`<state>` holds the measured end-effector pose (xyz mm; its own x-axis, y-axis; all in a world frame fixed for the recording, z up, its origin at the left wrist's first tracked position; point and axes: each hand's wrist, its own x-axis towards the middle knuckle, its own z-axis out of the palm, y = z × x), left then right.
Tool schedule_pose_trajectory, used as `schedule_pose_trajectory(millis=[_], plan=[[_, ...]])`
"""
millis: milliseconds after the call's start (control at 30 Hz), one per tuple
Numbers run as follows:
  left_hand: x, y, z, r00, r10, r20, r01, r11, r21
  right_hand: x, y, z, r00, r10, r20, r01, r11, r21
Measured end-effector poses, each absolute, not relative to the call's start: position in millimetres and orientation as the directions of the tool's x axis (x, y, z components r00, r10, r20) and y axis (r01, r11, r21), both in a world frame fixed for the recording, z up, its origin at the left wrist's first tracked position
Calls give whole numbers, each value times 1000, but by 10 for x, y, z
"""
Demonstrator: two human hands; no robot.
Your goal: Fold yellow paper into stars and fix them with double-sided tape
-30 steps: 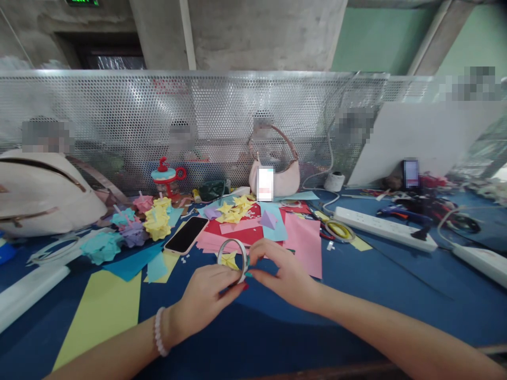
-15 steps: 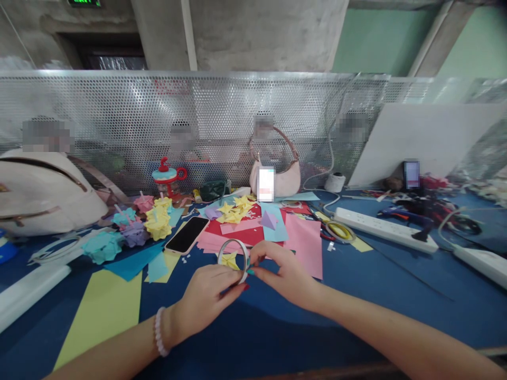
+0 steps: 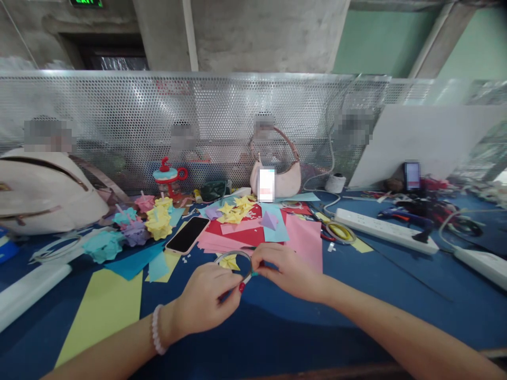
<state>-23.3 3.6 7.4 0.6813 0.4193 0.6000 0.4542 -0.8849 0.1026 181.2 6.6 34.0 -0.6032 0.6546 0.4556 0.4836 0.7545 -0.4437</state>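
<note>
A narrow roll of tape [image 3: 249, 265] is tilted in front of me, just above the blue table. My left hand [image 3: 208, 298], with a beaded bracelet at the wrist, pinches the near side of its ring between thumb and fingers. At the right rim, my right hand [image 3: 291, 273] has thumb and fingertips pinched together; whether a tape end is between them is too small to see. Through and behind the ring shows a yellow folded paper star [image 3: 229, 262]. Pink paper sheets [image 3: 304, 237] lie beyond my right hand.
Left of my hands lie a phone [image 3: 188, 235], yellow paper [image 3: 101, 306] and folded paper clusters [image 3: 103, 245]. More paper stars [image 3: 237, 210] sit farther back. A white power strip [image 3: 384, 230] is on the right. Behind stand a pink handbag [image 3: 287, 182] and a perforated metal screen [image 3: 222, 105].
The tape roll has tipped from nearly upright to a flatter tilt. My right hand has shifted slightly right, and my left hand has turned a little with the roll still in it.
</note>
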Motion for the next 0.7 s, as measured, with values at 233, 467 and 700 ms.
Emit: schedule_pose_trajectory(millis=[233,467,700], plan=[[-244,8,105,751,384,537,426,-903,50,1857,150,310,-679,630,377,522,775,-355],[-340,85,182,775,257,577,390,-914,-116,2093,476,126,-463,820,337,545,564,-621],[-543,645,12,579,640,506,778,-619,-106,2032,511,-36,-500,819,280,520,543,-659]])
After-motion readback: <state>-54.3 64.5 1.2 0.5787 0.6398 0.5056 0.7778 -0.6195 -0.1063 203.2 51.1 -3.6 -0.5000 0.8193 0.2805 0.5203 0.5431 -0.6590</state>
